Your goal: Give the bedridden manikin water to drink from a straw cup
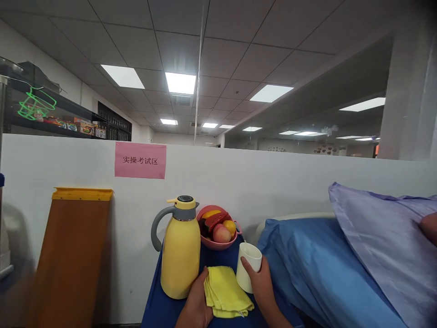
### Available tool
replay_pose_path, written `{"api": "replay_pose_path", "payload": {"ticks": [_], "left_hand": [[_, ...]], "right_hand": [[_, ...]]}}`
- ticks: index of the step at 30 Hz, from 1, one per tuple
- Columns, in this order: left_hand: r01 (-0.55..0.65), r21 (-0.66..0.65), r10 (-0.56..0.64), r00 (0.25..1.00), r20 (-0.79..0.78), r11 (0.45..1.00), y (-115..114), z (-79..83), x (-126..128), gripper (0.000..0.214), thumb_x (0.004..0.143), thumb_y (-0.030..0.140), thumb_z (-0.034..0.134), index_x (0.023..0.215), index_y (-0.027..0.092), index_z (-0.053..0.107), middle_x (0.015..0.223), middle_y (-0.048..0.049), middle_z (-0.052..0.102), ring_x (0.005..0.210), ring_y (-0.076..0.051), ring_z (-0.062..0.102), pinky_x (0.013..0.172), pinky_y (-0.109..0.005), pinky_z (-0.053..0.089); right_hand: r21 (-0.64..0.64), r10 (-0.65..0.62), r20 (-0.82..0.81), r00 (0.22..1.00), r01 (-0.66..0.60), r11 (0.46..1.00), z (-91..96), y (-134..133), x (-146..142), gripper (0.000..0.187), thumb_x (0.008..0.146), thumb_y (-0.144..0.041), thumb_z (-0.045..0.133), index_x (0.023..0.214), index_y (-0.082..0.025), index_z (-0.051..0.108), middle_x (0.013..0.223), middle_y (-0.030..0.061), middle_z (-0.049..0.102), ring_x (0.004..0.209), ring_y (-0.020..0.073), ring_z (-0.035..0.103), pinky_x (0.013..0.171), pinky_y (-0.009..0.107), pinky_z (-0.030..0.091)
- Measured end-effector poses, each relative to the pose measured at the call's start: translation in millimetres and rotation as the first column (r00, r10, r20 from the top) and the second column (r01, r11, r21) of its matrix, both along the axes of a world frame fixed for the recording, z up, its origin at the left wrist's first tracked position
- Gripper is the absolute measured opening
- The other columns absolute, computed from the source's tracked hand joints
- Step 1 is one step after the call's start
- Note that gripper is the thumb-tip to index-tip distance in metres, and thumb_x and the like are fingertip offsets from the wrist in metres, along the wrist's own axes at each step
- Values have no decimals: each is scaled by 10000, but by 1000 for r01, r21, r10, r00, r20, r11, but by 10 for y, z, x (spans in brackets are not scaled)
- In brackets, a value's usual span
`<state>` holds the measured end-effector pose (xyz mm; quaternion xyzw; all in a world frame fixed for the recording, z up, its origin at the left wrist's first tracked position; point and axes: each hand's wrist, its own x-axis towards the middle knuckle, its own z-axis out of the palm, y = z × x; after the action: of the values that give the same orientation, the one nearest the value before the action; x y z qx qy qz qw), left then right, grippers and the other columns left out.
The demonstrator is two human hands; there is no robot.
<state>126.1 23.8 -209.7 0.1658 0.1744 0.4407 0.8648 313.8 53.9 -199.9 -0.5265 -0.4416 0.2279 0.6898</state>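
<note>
Yellow cloth [228,291], white cup [246,269].
Our left hand [195,303] touched the cloth, grip hidden; our right hand [262,286] clasped the upright cup beside it.

The cloth [227,291] lies between flask [180,255] and cup [248,272], the fruit bowl [218,230] behind them

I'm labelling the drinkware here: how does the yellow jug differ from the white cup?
The yellow jug is far taller than the white cup. The jug is closed by a lid and has a grey side handle; the cup is open-topped, with no handle in view. The right hand grips the cup, while no hand holds the jug. Both are upright, over the same blue cover.
</note>
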Motion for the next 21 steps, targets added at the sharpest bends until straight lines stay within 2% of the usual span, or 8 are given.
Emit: {"api": "replay_pose_path", "payload": {"ticks": [4, 11, 17, 21], "left_hand": [[-35, -15, 34, 999, -21, 999, 10, -34, -7, 644, 873, 487, 562, 1350, 58, 503, 1171, -222, 695, 1111, -355, 655, 1056, -504, 431], [-37, -17, 36, 997, -65, 999, -4, 0, -3, 585, 903, 452, 534, 1337, 61, 507, 1158, -220, 701, 1077, -345, 674, 1038, -510, 449], [-56, 53, 62, 990, -125, 997, -7, -32, -13, 575, 888, 450, 570, 1312, 65, 525, 1159, -216, 701, 1080, -346, 673, 1048, -507, 446], [-40, 89, 53, 987, -154, 995, -38, -5, -30, 558, 906, 448, 531, 1306, 59, 526, 1159, -204, 705, 1107, -337, 662, 1063, -508, 438]], "right_hand": [[-13, 13, -27, 1000, -13, 1000, -44, 13, 48, 711, 621, -620, 740, 1142, -188, 522, 1113, 106, 621, 1044, 333, 587, 918, 454, 461], [33, 21, -62, 998, -19, 999, -59, 9, 50, 728, 615, -590, 756, 1160, -186, 492, 1128, 106, 628, 1038, 306, 603, 913, 418, 483], [64, -3, -78, 997, 8, 998, -21, -54, 50, 760, 616, -550, 767, 1197, -182, 442, 1156, 124, 615, 1055, 296, 595, 951, 422, 467], [70, -9, -67, 998, 14, 997, -9, -76, 55, 766, 638, -544, 747, 1222, -180, 411, 1170, 130, 606, 1065, 294, 593, 957, 415, 467]]}}
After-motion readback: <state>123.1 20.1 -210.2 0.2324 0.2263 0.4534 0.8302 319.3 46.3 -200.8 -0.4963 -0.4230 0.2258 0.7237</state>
